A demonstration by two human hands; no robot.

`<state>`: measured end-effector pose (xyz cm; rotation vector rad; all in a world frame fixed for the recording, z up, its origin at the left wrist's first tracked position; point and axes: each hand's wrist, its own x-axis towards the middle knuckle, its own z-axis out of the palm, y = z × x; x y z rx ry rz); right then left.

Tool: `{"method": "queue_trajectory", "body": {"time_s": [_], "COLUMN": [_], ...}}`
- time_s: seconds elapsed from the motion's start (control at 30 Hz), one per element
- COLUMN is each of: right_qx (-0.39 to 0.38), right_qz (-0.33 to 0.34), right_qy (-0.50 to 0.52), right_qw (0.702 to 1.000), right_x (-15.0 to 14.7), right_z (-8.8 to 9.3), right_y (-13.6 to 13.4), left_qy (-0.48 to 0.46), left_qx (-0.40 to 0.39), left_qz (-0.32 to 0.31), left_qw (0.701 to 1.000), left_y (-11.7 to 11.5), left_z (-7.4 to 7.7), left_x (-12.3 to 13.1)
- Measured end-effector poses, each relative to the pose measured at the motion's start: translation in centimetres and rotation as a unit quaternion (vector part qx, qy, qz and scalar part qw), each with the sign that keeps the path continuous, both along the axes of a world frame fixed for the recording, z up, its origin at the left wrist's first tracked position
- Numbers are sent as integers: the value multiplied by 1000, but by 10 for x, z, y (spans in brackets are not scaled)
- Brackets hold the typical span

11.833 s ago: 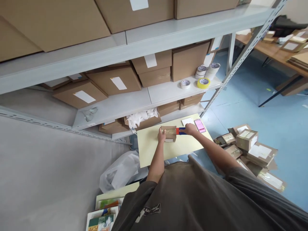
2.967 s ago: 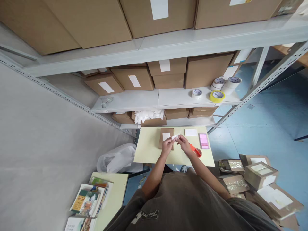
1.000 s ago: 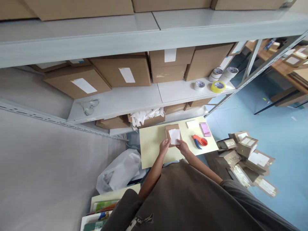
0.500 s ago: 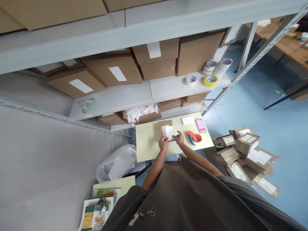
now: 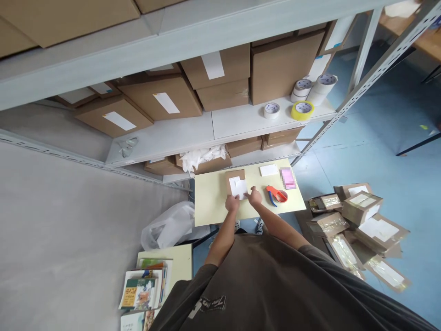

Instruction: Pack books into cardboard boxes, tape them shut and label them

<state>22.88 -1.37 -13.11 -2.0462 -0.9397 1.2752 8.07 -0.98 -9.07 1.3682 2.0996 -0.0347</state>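
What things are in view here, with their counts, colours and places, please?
Tables: two, pale yellow, centre and lower left
Small cardboard box: one, brown, centre table
Paper slips: apparently two, white, overlapping on that box
Tape dispenser: one, red-orange and blue, centre table, right
Phone-like item: one, pink, blurred, beyond the dispenser
Flat pad: one, white, table's far edge
Rack: one, light grey, ahead
Larger cardboard boxes: many, brown, on the rack
Tape rolls: several white, one yellow, rack, right
Plastic bag: one, translucent, left
Books: several, multicoloured, lower-left table
Parcels: several, brown, floor, right
Shirt: one, dark grey, bottom
Left hand: one, bare, at slips' near edge
Right hand: one, bare, at slips' right corner
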Motion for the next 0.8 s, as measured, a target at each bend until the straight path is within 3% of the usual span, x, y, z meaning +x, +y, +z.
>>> {"method": "queue_trajectory", "body": {"time_s": [0.1,0.23,0.33,0.4,0.5,0.63,0.8], "right_qx": [-22,52,62,30,-6,-18,10], "right_qz": [41,167,211,192,101,-13,-50], "right_qy": [-69,-152,-154,-118,-44,7,30], "right_qw": [997,973,963,974,994,1000,998], "right_x": [0,-5,-7,-7,-6,-12,-37], "right_z": [4,14,19,19,13,1,-9], "right_y": [-1,8,21,28,27,3,-31], "left_qy": [32,14,-4,-14,-18,-28,-53], "left_qx": [2,90,55,12,-20,3,35], "left_qz": [-74,-252,-337,-364,-389,-386,-376], "left_qw": [997,963,940,931,921,922,924], "left_y": [9,26,43,52,60,59,53], "left_z": [5,5,2,0,-5,-16,-29], "left_x": [-10,-20,-24,-27,-31,-35,-41]}}
